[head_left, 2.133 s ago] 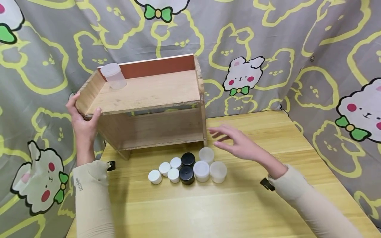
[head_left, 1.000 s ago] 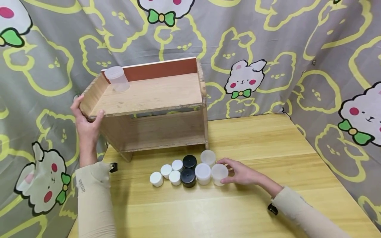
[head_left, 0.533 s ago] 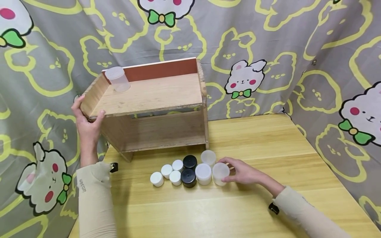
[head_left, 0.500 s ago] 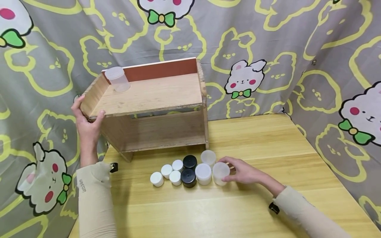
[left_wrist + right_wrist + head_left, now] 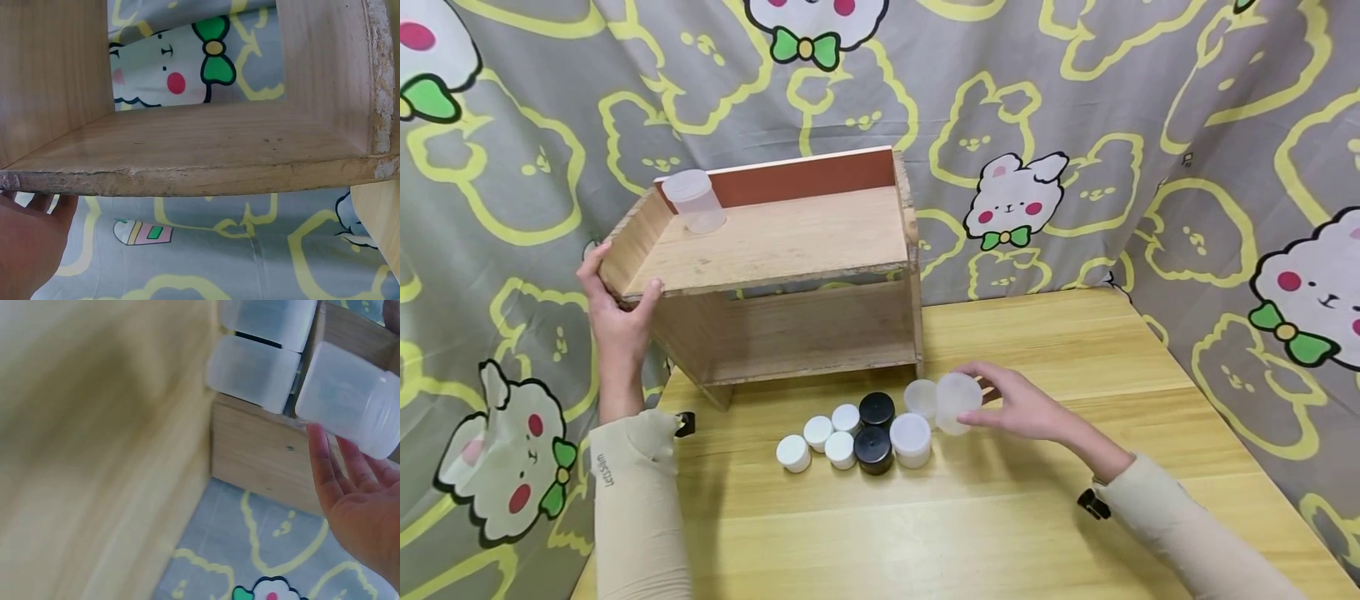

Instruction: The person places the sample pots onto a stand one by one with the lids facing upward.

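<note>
My left hand [image 5: 619, 323] grips the front left corner of the wooden shelf [image 5: 775, 237], thumb on the top board's edge; in the left wrist view part of that hand [image 5: 31, 240] shows at the shelf's edge. My right hand [image 5: 1018, 406] holds a translucent jar [image 5: 957, 402] between thumb and fingers, above the table. In the right wrist view the jar [image 5: 344, 394] is raised and tilted beside two standing translucent jars. One translucent jar [image 5: 700, 204] stands at the left end of the shelf's top board.
On the table [image 5: 880, 533], in front of the shelf, stand several small white-lidded jars [image 5: 817, 432], two black jars [image 5: 873, 448] and two more translucent jars [image 5: 911, 437]. A patterned curtain [image 5: 850, 92] hangs behind and at both sides.
My right hand has moved from above the table to the rightmost translucent jar, gripped it and raised it off the table. My left hand keeps its grip on the shelf.
</note>
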Demonstrator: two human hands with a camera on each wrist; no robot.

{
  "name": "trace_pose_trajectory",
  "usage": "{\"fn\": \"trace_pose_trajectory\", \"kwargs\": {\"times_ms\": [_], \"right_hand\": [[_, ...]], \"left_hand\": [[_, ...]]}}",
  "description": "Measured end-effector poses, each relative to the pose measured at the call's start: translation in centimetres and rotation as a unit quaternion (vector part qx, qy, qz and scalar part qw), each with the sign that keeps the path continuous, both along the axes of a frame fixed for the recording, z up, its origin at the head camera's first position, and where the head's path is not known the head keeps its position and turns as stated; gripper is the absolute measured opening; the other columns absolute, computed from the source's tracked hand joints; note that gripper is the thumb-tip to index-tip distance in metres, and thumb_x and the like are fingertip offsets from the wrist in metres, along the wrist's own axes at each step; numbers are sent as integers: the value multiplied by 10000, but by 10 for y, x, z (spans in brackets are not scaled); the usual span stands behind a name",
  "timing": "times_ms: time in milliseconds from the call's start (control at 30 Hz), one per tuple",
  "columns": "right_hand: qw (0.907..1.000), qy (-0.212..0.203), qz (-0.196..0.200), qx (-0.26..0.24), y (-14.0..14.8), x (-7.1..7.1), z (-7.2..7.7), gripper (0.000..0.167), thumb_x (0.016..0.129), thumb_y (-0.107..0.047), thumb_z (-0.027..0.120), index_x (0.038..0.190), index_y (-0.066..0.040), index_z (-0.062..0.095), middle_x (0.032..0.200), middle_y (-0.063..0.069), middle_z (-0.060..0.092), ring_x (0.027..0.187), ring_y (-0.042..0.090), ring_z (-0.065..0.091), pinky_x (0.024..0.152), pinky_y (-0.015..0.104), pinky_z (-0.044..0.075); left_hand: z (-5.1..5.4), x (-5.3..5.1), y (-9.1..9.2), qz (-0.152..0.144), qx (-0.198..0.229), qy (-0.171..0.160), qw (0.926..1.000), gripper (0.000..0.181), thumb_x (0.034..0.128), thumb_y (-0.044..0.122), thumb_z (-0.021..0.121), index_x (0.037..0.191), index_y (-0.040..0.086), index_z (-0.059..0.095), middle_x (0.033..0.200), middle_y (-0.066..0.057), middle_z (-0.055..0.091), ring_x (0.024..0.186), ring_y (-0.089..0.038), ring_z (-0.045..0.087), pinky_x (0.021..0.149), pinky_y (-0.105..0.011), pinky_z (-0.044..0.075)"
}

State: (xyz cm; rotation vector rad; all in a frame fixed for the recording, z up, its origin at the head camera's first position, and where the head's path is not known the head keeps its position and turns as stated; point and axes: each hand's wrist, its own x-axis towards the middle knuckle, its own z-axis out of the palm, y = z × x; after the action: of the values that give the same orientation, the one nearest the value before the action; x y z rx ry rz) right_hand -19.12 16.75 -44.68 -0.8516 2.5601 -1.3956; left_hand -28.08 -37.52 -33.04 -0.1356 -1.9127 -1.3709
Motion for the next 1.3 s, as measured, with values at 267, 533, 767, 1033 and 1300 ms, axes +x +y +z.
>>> {"fn": "trace_pose_trajectory", "kwargs": {"times_ms": [267, 533, 767, 1033, 1300], "right_hand": [[9990, 298, -335, -45, -8, -4, 30, 579, 880, -284, 829, 1387, -133, 592, 1198, 6, 681, 1043, 205, 649, 927, 367, 544], [9975, 532, -336, -322, -21, -8, 59, 583, 882, -257, 828, 1402, -155, 584, 1219, -2, 667, 1027, 200, 632, 913, 343, 548], [9960, 713, -234, -478, -34, -11, 78, 603, 884, -239, 823, 1425, -158, 571, 1223, 1, 667, 1057, 184, 626, 912, 378, 558], [9937, 954, -150, -568, -44, -10, 106, 606, 879, -224, 819, 1427, -165, 566, 1236, 9, 647, 1045, 183, 616, 907, 390, 555], [9901, 1248, -96, -642, -59, -15, 133, 618, 868, -249, 823, 1430, -176, 576, 1230, -3, 658, 1046, 172, 617, 913, 455, 554]], "left_hand": [[-1, 0, 2, -17, 51, 27, 10000, 754, 835, 192, 753, 1502, 308, 424, 1600, 41, 385, 1318, -180, 435, 1066, -302, 306], [-1, 1, 1, -89, 102, 117, 9998, 758, 831, 169, 758, 1505, 280, 430, 1600, 38, 390, 1321, -174, 437, 1067, -288, 306], [5, 7, 6, -157, 70, 150, 9997, 747, 837, 151, 746, 1506, 259, 432, 1590, 36, 396, 1318, -178, 434, 1055, -281, 309], [0, 4, 6, -133, 3, 120, 9998, 756, 835, 161, 760, 1507, 269, 434, 1594, 41, 399, 1303, -161, 446, 1057, -269, 314], [-1, 0, 2, -195, 38, 298, 9994, 765, 829, 131, 763, 1510, 224, 428, 1591, 35, 400, 1310, -159, 443, 1063, -260, 312]]}}
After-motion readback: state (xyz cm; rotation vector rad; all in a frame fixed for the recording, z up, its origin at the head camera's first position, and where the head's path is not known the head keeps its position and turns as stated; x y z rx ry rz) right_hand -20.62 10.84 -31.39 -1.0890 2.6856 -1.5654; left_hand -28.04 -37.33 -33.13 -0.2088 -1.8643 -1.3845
